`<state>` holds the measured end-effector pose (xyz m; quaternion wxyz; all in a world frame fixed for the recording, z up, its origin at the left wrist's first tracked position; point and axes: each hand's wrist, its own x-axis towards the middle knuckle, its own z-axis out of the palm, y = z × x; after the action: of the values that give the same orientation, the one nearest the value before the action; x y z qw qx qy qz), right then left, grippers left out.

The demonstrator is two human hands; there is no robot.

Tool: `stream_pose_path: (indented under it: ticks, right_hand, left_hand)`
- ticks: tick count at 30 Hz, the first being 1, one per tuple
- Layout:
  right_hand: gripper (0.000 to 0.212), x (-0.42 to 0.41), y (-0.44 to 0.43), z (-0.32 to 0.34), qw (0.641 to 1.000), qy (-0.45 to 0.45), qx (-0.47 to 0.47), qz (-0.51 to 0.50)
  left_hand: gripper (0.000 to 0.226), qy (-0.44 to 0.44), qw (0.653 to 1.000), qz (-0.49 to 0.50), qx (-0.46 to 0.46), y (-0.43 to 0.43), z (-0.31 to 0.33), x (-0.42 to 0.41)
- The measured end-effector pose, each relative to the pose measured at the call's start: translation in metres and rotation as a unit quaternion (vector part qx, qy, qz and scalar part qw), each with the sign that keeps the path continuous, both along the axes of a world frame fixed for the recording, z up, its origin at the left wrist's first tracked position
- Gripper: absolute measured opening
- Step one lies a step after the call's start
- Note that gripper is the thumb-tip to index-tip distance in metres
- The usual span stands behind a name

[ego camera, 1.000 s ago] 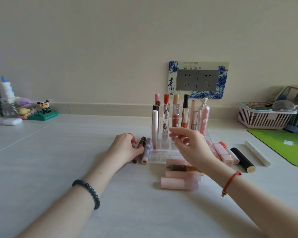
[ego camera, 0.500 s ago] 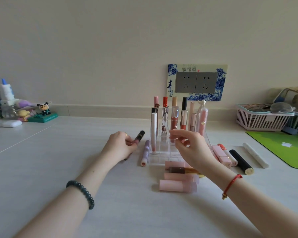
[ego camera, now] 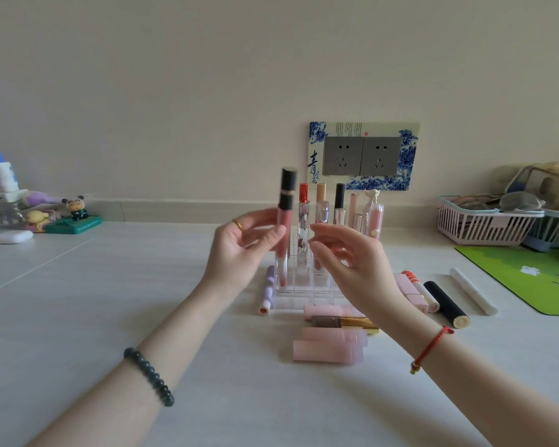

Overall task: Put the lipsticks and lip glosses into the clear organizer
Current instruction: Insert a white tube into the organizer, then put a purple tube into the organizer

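My left hand (ego camera: 242, 250) holds a black-capped pink lip gloss (ego camera: 284, 214) upright, just above the left front of the clear organizer (ego camera: 304, 295). Several glosses and lipsticks stand in the organizer's back rows. My right hand (ego camera: 352, 262) hovers over the organizer's right side, fingers apart and holding nothing. A purple tube (ego camera: 267, 290) lies on the table left of the organizer. Pink tubes (ego camera: 329, 346) and a brown and gold one (ego camera: 339, 321) lie in front. To the right lie a pink lipstick (ego camera: 409, 290), a black tube (ego camera: 446, 304) and a white tube (ego camera: 471, 290).
A pink basket (ego camera: 484, 225) and a green mat (ego camera: 530, 275) sit at the right. Small figurines (ego camera: 73, 211), bottles and a white case (ego camera: 12, 237) stand at the far left. A wall socket (ego camera: 362, 156) is behind the organizer.
My left hand has lifted the black-capped gloss off the table and turned it upright beside the organizer. My right hand has stayed over the organizer, rising slightly.
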<state>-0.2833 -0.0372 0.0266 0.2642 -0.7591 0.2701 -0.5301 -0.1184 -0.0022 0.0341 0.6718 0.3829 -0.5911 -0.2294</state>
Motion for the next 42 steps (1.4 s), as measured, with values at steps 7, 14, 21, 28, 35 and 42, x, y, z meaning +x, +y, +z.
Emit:
stream_pose_path:
  ticks: [7,14,21,28,35,42]
  right_hand:
    - [0.018,0.003,0.001,0.0,0.999,-0.019,0.034,0.032]
    - [0.016,0.009,-0.007,0.003,1.0,-0.008,0.023,0.015]
    - [0.016,0.014,-0.021,0.002,0.998,-0.006,0.016,-0.06]
    - [0.01,0.015,-0.025,-0.008,0.995,0.033,0.027,-0.089]
    - [0.016,0.02,-0.024,-0.017,0.989,0.072,0.024,-0.127]
    - [0.017,0.023,-0.023,-0.018,0.987,0.088,0.03,-0.132]
  left_hand:
    - [0.028,-0.019,0.996,0.017,0.083,0.003,-0.014,-0.022]
    - [0.013,-0.056,0.99,0.117,0.056,0.006,-0.008,-0.027]
    - [0.014,-0.05,0.985,0.164,0.018,0.001,-0.007,-0.016]
    - [0.019,-0.026,0.978,0.204,0.041,-0.012,-0.016,0.017]
    - [0.008,-0.107,0.957,0.216,0.163,-0.019,-0.031,0.03]
    - [0.008,-0.165,0.94,0.211,0.212,-0.02,-0.035,0.03]
